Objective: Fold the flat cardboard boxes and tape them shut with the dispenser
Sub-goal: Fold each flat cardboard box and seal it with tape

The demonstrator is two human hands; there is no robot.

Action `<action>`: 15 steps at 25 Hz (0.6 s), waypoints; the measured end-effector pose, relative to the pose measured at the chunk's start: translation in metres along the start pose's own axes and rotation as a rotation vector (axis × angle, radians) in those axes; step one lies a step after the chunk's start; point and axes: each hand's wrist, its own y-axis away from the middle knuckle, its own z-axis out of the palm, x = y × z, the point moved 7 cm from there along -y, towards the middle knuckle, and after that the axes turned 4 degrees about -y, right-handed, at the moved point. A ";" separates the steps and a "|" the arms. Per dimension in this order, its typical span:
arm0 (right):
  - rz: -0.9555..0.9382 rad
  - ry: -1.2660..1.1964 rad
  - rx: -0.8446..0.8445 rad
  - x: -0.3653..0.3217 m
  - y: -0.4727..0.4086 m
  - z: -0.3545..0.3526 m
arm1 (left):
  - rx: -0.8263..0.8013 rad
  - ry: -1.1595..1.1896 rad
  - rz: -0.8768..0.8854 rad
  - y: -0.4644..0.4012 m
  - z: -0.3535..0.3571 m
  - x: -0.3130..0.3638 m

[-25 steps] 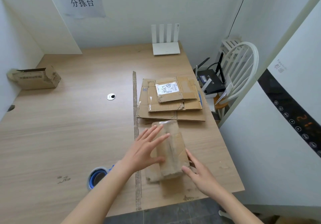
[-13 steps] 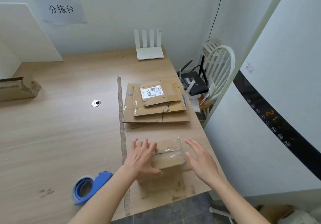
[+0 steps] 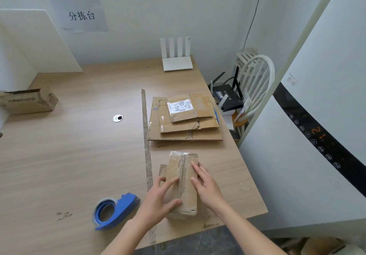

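Note:
A small folded cardboard box [image 3: 183, 172] lies lengthwise near the table's front edge, its top flaps meeting along a ragged centre seam. My left hand [image 3: 158, 199] presses on the left flap with straight fingers, thumb at the near end. My right hand [image 3: 206, 185] lies flat on the right flap. A blue tape dispenser [image 3: 113, 210] rests on the table to the left of my left hand. A stack of flat cardboard boxes [image 3: 184, 120] sits behind the folded box, the top one bearing a white label.
An open cardboard box [image 3: 27, 101] lies at the far left. A white router [image 3: 176, 58] stands at the table's back edge. A white chair [image 3: 255, 88] with a black router is to the right, beside a white appliance [image 3: 316, 136].
The box has turned to lie lengthwise with its flap seam on top. Both hands moved from its sides onto the top flaps. The camera view shifted slightly.

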 end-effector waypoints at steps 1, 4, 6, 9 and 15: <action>-0.026 0.069 0.051 -0.008 0.001 0.002 | 0.028 -0.009 -0.011 0.002 -0.001 -0.001; -0.021 0.157 -0.006 -0.013 0.003 0.025 | 0.188 -0.036 -0.073 0.003 -0.004 0.004; -0.004 0.203 -0.097 -0.007 0.004 0.039 | 0.265 -0.022 -0.147 0.001 -0.003 0.002; 0.010 0.237 -0.120 -0.007 0.000 0.037 | 0.219 0.005 -0.175 -0.001 0.003 0.000; -0.057 0.278 -0.042 -0.020 0.003 0.029 | 0.386 -0.219 -0.137 0.033 -0.034 -0.040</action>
